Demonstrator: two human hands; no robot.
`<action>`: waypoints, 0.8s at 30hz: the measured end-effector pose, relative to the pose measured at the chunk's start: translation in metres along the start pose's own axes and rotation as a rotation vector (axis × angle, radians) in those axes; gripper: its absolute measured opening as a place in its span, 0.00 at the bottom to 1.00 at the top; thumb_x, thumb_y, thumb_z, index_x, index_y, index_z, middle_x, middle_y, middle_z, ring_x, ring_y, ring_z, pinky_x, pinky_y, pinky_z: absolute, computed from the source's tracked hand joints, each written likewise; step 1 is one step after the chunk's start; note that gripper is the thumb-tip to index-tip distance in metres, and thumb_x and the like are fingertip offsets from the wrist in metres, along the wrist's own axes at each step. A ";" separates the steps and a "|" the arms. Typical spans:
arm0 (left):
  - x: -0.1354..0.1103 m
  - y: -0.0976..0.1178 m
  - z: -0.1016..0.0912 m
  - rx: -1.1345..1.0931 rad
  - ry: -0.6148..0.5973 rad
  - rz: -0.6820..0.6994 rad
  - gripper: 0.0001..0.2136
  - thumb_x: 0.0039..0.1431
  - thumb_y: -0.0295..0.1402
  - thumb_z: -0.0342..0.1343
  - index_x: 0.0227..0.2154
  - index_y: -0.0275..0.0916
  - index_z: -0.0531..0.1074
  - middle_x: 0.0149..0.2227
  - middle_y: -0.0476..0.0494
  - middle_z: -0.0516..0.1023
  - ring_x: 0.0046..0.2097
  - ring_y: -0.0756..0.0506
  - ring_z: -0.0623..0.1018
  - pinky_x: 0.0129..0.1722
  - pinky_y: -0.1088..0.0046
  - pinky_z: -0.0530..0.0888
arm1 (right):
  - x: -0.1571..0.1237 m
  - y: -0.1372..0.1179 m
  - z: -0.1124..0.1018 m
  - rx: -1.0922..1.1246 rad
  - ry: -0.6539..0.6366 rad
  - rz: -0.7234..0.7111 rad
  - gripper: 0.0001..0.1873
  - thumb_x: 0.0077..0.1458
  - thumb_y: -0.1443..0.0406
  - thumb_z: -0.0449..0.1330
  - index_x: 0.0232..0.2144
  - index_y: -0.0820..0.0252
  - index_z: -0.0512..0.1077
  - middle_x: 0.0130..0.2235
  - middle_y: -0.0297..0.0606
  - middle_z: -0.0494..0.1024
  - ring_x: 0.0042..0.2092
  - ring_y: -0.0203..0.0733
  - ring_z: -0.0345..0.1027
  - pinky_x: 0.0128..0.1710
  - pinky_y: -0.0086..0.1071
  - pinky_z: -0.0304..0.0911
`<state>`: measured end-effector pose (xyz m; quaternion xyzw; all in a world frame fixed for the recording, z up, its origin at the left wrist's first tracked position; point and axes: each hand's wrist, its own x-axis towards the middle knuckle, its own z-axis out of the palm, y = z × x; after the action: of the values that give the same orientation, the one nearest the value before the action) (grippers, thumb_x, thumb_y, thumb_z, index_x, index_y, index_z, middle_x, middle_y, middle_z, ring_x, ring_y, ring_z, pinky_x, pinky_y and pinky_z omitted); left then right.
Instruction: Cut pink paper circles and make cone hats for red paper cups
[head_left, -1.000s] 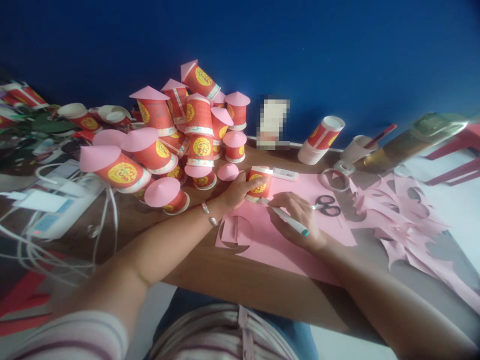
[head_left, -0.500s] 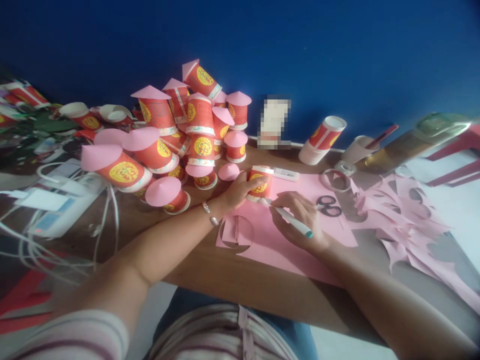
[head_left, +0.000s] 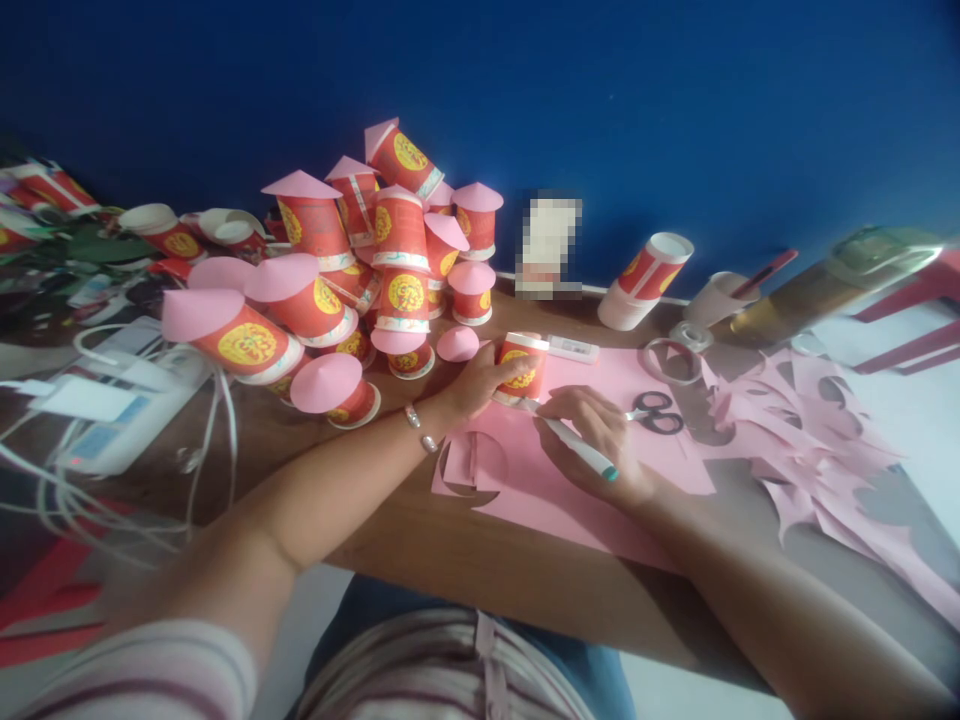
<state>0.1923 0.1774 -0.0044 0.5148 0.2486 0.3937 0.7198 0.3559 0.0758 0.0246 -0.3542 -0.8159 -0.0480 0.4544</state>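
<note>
My left hand is closed round a small red paper cup with a yellow emblem, standing upside down on a pink paper sheet. My right hand grips a white pen with a green end, its tip at the cup's base on the sheet. A round hole with loose flaps is cut in the sheet near my left wrist, which wears a bracelet.
A heap of red cups with pink cone lids fills the table's left back. Black scissors, a tape ring, a white marker, upright cups and pink offcuts lie right. Cables and a white box sit left.
My right hand with the pen has shifted very slightly along the cup's base. The left hand and cup stay put.
</note>
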 end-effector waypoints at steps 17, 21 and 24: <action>0.001 -0.004 -0.006 0.083 -0.041 -0.004 0.16 0.55 0.44 0.68 0.36 0.38 0.72 0.32 0.48 0.76 0.32 0.50 0.75 0.32 0.75 0.71 | 0.000 0.003 0.003 0.001 -0.009 0.033 0.10 0.60 0.73 0.60 0.41 0.54 0.70 0.32 0.35 0.78 0.34 0.43 0.75 0.35 0.38 0.73; 0.001 -0.005 -0.006 0.069 -0.045 -0.020 0.17 0.53 0.44 0.69 0.38 0.37 0.73 0.33 0.47 0.76 0.33 0.50 0.75 0.32 0.74 0.72 | 0.000 0.002 0.001 0.004 0.005 0.009 0.11 0.60 0.74 0.60 0.42 0.54 0.70 0.32 0.35 0.78 0.34 0.43 0.76 0.34 0.38 0.73; 0.001 -0.002 -0.003 0.056 -0.039 0.013 0.18 0.54 0.44 0.69 0.37 0.37 0.73 0.35 0.46 0.77 0.35 0.49 0.75 0.36 0.72 0.72 | 0.001 -0.001 -0.001 0.028 -0.001 -0.015 0.11 0.60 0.74 0.61 0.41 0.55 0.70 0.30 0.35 0.78 0.33 0.43 0.76 0.35 0.38 0.73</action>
<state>0.1910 0.1800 -0.0075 0.5439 0.2421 0.3812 0.7073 0.3554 0.0753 0.0264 -0.3416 -0.8194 -0.0399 0.4585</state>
